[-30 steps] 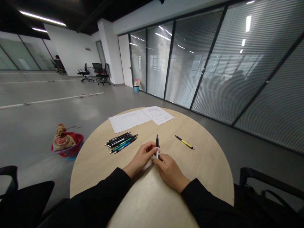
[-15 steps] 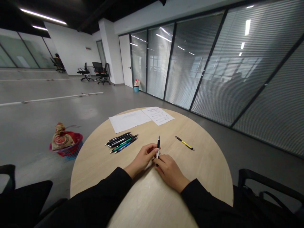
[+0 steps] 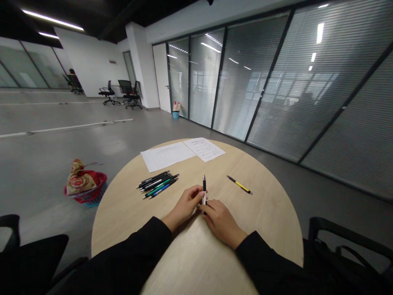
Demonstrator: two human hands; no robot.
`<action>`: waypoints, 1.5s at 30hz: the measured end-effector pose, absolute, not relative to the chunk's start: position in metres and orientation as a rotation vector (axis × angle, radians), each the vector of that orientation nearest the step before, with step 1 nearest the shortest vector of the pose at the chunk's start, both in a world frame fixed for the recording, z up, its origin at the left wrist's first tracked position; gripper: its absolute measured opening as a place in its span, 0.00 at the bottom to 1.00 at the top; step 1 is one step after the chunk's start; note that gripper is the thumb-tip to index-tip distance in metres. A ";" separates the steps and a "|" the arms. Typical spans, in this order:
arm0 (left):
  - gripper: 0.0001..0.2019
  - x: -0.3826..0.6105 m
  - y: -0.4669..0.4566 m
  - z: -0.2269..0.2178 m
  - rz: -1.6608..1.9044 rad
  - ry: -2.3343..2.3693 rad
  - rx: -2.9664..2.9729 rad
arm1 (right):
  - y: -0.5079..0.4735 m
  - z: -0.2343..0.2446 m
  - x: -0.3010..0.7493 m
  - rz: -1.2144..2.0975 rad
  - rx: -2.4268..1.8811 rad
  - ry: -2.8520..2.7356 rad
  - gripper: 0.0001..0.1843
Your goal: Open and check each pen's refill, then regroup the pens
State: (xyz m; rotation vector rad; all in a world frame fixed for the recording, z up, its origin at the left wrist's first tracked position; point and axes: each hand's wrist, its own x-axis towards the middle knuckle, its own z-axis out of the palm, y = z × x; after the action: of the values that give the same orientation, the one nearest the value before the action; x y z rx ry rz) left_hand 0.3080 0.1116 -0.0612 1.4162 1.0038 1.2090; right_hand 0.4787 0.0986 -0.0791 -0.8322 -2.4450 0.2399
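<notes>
A black-and-white retractable pen (image 3: 204, 189) stands nearly upright above the round wooden table between my hands. My left hand (image 3: 184, 206) wraps its fingers around the pen's white lower barrel. My right hand (image 3: 220, 223) presses its fingertips against the pen's lower end, which the fingers partly hide. Left of them lies a bundle of several black, green and blue pens (image 3: 158, 184). A black-and-yellow pen (image 3: 239, 184) lies alone to the right. Two printed sheets of paper (image 3: 168, 157) (image 3: 204, 149) lie at the far side.
The round table (image 3: 264, 217) has a curved edge beyond my hands. A red basket (image 3: 92, 192) holding a patterned bag sits on the floor at left. Black chairs stand at both lower corners. Glass partitions with blinds run along the right. A seated person (image 3: 73, 80) is far off.
The pen has straightened slightly between my hands, and both hands stay in nearly the same place. The head view has shifted a little.
</notes>
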 end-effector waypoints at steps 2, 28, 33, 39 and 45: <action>0.16 0.307 0.113 -0.064 1.226 1.013 1.409 | 0.097 -0.079 0.479 0.311 -0.838 -2.415 0.17; 0.10 0.274 0.116 -0.061 1.126 1.277 1.587 | 0.170 -0.100 0.591 -0.219 -1.807 -1.997 0.04; 0.11 0.274 0.115 -0.061 1.103 1.280 1.606 | 0.171 -0.101 0.589 -0.266 -1.792 -2.054 0.03; 0.11 0.272 0.118 -0.065 1.068 1.282 1.628 | 0.167 -0.103 0.584 -0.231 -1.724 -2.105 0.00; 0.12 0.273 0.117 -0.062 1.056 1.298 1.643 | 0.166 -0.103 0.579 -0.189 -1.700 -2.141 0.05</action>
State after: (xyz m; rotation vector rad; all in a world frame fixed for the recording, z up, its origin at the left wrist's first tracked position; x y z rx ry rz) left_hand 0.2731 0.1172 -0.0618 1.6430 1.2983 1.0560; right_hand 0.5789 0.1655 -0.1034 -1.7004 -2.1411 -0.1892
